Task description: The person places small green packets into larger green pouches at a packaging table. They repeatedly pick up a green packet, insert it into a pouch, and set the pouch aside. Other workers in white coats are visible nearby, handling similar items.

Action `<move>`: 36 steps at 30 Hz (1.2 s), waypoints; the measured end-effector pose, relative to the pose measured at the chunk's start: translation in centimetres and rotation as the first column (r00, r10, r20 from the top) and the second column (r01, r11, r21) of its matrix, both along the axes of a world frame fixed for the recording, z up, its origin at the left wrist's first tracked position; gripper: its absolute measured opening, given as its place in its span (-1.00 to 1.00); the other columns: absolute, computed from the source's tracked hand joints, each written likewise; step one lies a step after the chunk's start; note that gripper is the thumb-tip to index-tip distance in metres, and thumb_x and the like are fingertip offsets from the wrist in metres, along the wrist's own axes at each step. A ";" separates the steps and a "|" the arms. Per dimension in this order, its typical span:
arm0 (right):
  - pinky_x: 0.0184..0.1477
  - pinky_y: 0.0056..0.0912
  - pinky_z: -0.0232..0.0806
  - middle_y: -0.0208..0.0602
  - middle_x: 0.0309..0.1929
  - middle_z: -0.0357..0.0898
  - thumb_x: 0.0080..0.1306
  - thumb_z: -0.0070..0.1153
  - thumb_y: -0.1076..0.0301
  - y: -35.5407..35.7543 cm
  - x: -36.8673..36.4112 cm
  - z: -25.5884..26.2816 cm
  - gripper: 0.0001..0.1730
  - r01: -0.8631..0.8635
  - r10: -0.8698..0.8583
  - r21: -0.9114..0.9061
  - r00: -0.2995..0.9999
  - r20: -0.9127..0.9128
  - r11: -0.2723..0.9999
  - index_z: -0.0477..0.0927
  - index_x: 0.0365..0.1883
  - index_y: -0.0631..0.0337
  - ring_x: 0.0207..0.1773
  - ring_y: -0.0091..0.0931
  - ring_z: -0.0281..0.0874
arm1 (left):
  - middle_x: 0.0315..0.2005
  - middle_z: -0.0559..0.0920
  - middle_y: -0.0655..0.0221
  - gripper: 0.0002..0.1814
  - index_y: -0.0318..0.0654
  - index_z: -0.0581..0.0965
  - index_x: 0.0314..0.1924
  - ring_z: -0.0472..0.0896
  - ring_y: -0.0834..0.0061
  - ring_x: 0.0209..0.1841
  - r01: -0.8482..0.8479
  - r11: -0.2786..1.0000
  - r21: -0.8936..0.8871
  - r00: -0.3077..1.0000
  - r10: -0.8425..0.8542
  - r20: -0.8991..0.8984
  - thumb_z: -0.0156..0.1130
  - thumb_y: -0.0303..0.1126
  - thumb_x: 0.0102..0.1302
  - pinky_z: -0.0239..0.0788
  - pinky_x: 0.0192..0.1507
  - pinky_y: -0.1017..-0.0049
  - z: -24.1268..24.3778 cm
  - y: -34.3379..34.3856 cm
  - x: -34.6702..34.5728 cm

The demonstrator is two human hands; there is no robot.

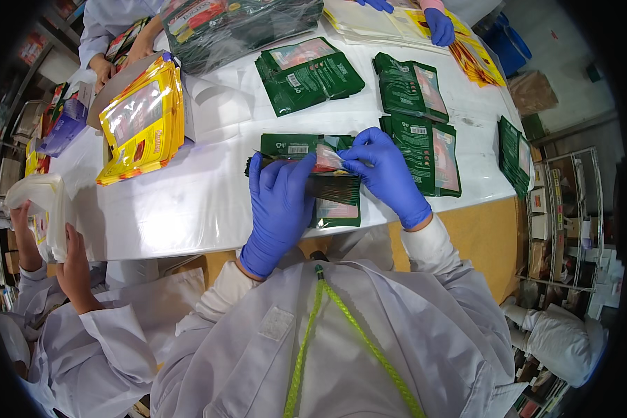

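Observation:
In blue gloves, both my hands work at a stack of green printed plastic pouches (pixel 335 189) near the table's front edge. The stack's many thin edges face me. My left hand (pixel 281 206) grips its left side, thumb and fingers spread along the top. With thumb and index finger, my right hand (pixel 382 170) pinches the edge of a pouch at the upper right of the stack; its fingertips partly hide that edge. Another green pouch (pixel 338 215) shows flat beneath, with a clear window. Behind the stack lies more green pouch material (pixel 287 141) with a printed barcode.
Green pouch bundles lie behind (pixel 313 76), to the right (pixel 423 157) and at the table's right edge (pixel 513 154). A yellow pouch stack (pixel 143 117) leans at left. A wrapped bale (pixel 240 31) stands at the back. Co-workers' hands (pixel 73 251) handle white sheets at left; others work across the table.

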State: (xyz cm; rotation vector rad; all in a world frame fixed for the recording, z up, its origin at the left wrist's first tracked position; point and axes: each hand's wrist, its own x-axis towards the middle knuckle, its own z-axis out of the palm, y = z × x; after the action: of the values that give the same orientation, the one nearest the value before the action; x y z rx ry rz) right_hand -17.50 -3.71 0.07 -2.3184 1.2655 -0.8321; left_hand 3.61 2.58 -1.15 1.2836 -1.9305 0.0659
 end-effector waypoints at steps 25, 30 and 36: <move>-0.01 -0.47 0.40 -0.33 -0.21 0.61 0.26 0.18 0.48 1.6 0.3 3.6 -0.52 -0.190 -0.130 0.553 0.863 0.488 0.811 0.55 0.19 0.09 -0.13 -0.52 0.56 | -0.15 0.48 0.29 -0.26 0.07 0.48 0.16 0.44 0.19 -0.01 -0.008 0.993 0.119 0.999 0.012 -0.031 0.27 -0.56 -0.16 -0.01 0.36 -0.02 0.9 -0.1 -0.3; -0.10 -0.48 0.36 -0.36 -0.35 0.53 0.24 0.22 0.48 0.8 -0.3 3.1 -0.54 -0.129 -0.021 0.362 0.924 0.383 0.923 0.57 0.15 0.12 -0.23 -0.53 0.48 | -0.16 0.45 0.31 -0.28 0.10 0.50 0.14 0.43 0.22 -0.02 -0.009 0.997 0.082 0.997 0.002 0.078 0.27 -0.55 -0.14 0.03 0.34 -0.02 0.3 -0.2 0.0; -0.13 -0.30 0.39 -0.25 -0.34 0.46 0.14 0.30 0.34 0.2 0.0 -0.1 -0.72 0.067 -0.067 0.035 0.998 -0.012 0.997 0.71 -0.14 0.05 -0.23 -0.29 0.49 | -0.01 0.47 0.26 -0.36 0.08 0.56 0.00 0.43 0.17 0.05 -0.024 1.000 -0.019 1.000 0.024 -0.009 0.25 -0.60 -0.19 0.02 0.33 -0.09 0.0 -0.1 0.0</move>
State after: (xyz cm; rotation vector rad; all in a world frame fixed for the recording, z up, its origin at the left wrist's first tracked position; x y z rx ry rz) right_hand -17.54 -3.56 -0.02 -2.2668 1.3582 -0.8127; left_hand 3.60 2.51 -1.14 1.2923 -1.9030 0.0911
